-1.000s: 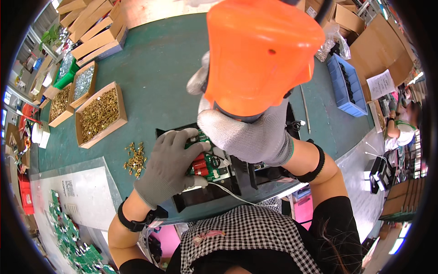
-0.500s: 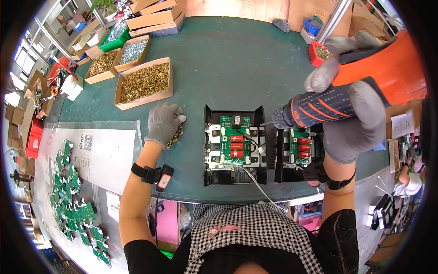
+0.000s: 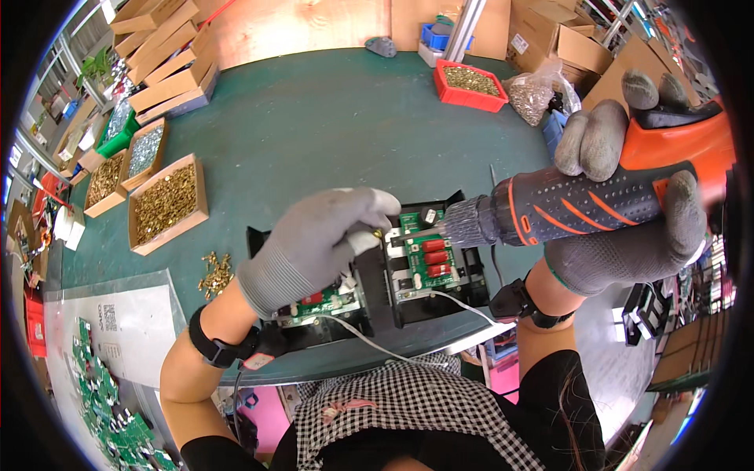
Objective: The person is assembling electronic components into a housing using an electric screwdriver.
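Note:
My right hand (image 3: 620, 255) is wrapped round an orange and black cordless drill (image 3: 554, 202), its bit (image 3: 420, 235) pointing left over the right-hand unit. That unit is a black housing (image 3: 399, 310) with a green circuit board (image 3: 416, 255) and red components. At the board's left edge, my gloved left hand (image 3: 310, 235) pinches a small brass screw (image 3: 378, 234) close to the bit's tip. Beneath my left hand and wrist lies a second black housing (image 3: 357, 323) with a similar board, mostly hidden. A white cable runs from each unit toward me.
A small heap of brass screws (image 3: 215, 276) lies on the green table (image 3: 314, 102). Cardboard trays of brass screws (image 3: 165, 206) and silver parts (image 3: 145, 149) stand at left. A red bin (image 3: 471, 100) is at the back right. Several green circuit boards (image 3: 129, 432) lie at lower left.
My left hand has moved right, from the loose screws to the right-hand unit, with a screw between its fingers. The drill's bit is now over that unit's board. My view has shifted right.

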`<state>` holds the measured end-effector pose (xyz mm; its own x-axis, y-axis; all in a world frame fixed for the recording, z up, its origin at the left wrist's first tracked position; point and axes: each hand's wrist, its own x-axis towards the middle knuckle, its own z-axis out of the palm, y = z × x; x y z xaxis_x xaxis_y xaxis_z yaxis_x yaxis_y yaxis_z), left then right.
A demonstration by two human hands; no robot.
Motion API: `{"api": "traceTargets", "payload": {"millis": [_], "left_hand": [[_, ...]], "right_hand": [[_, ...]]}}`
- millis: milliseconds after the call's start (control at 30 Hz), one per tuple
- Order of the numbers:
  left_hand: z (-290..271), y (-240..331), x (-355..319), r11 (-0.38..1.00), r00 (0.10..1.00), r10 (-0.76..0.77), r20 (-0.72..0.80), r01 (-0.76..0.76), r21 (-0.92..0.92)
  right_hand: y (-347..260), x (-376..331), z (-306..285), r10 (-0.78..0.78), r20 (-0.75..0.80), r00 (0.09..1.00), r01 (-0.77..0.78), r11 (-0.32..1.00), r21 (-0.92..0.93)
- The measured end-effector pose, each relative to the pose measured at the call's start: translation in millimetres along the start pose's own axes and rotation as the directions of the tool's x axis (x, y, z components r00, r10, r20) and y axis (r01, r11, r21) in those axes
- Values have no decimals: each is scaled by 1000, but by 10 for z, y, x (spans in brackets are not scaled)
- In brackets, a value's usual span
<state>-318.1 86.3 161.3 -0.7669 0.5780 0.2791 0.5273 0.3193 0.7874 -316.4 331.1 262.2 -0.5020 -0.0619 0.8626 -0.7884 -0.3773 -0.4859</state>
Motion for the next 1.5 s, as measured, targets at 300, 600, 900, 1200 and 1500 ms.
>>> {"api": "traceTargets", "payload": {"millis": [300,600,900,1200,1500], "left_hand": [[213,70,353,984,994,67,91,-81,156],[276,-27,439,973,993,93,76,-107,206],[277,-77,423,931,985,159,68,-172,323],[294,-163,552,963,984,51,172,-94,253],[335,-570,917,964,915,-84,395,-27,266]], "right_hand": [[134,16,-422,-25,152,988,1,987,158],[292,28,-545,-35,301,953,-10,989,147],[351,-51,-366,57,188,981,-93,978,189],[400,-99,-69,256,-10,967,-240,920,310],[693,-447,5,464,-24,886,-463,878,-123]]}}
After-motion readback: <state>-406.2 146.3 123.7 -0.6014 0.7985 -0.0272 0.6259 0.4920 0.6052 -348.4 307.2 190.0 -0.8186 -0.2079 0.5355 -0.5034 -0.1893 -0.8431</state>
